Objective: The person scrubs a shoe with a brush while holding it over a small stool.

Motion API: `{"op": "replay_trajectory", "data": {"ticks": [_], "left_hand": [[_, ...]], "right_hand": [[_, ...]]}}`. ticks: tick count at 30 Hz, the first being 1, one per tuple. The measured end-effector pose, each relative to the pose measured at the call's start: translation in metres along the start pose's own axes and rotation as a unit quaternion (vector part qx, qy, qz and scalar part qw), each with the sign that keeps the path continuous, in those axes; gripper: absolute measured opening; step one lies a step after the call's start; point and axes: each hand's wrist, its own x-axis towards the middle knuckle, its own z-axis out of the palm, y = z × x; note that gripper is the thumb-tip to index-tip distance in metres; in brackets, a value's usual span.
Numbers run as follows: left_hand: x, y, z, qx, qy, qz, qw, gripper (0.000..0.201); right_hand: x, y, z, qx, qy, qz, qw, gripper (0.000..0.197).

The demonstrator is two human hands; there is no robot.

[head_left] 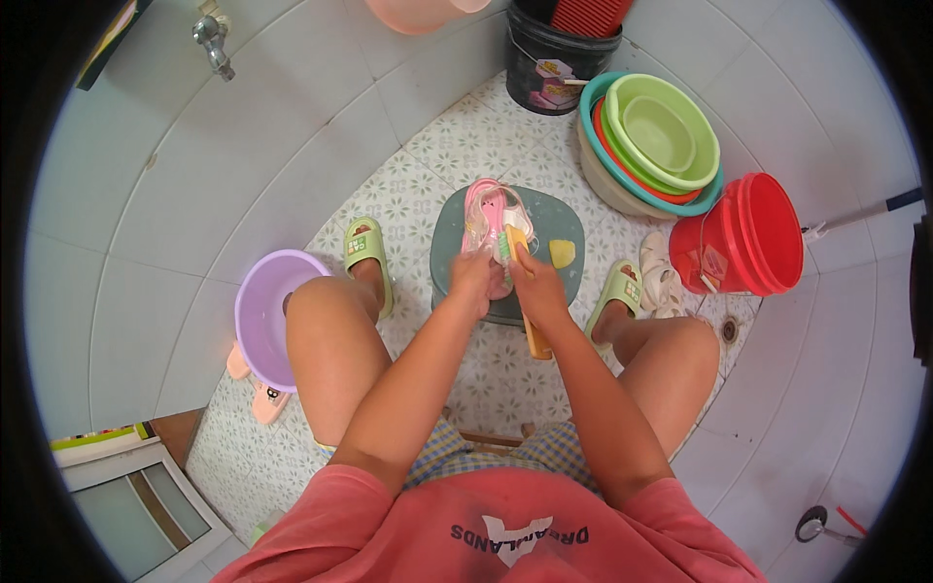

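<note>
A dark green stool [447, 225] stands between my feet. On it lies a pink sandal [483, 193] with clear straps; a pale piece beside it may be part of a second sandal. My left hand [473, 279] is closed on the near end of the sandal. In my right hand [540, 294] is a yellow-handled scrub brush [536, 340], its green bristles against or just beside the sandal. A yellow bar of soap [562, 254] rests on the stool's right side, apart from my hands.
A purple basin [255, 321] stands at my left over peach slippers [269, 403]. Stacked basins [702, 197], a black bucket [533, 83] and a red bucket [712, 236] line the far right. White sandals [661, 277] lie near my right foot. A tap [211, 44] juts from the left wall.
</note>
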Motion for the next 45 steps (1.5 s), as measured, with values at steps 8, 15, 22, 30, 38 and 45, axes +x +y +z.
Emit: {"op": "replay_trajectory", "data": {"ticks": [8,15,22,30,38,45], "left_hand": [[0.017,0.017,0.004,-0.02,-0.067,-0.127,0.989,0.041],[0.023,0.004,0.0,-0.04,-0.069,-0.075,0.994,0.038],[0.024,0.002,-0.001,-0.169,-0.123,-0.058,0.976,0.038],[0.025,0.004,-0.003,-0.086,-0.101,-0.048,0.99,0.032],[0.029,0.001,0.004,-0.066,-0.038,-0.011,0.997,0.029],[0.032,-0.002,0.006,-0.161,-0.047,-0.018,0.986,0.032]], "right_hand": [[-0.009,-0.006,-0.006,0.157,-0.074,0.059,0.983,0.041],[-0.012,-0.029,-0.031,0.026,-0.049,0.047,0.997,0.045],[-0.005,-0.009,0.012,-0.227,0.009,-0.107,0.968,0.05],[-0.044,-0.008,-0.001,-0.19,-0.01,-0.081,0.978,0.049],[-0.011,-0.002,0.011,-0.17,0.044,-0.073,0.982,0.05],[-0.009,-0.005,0.012,-0.27,0.039,-0.069,0.96,0.051]]}}
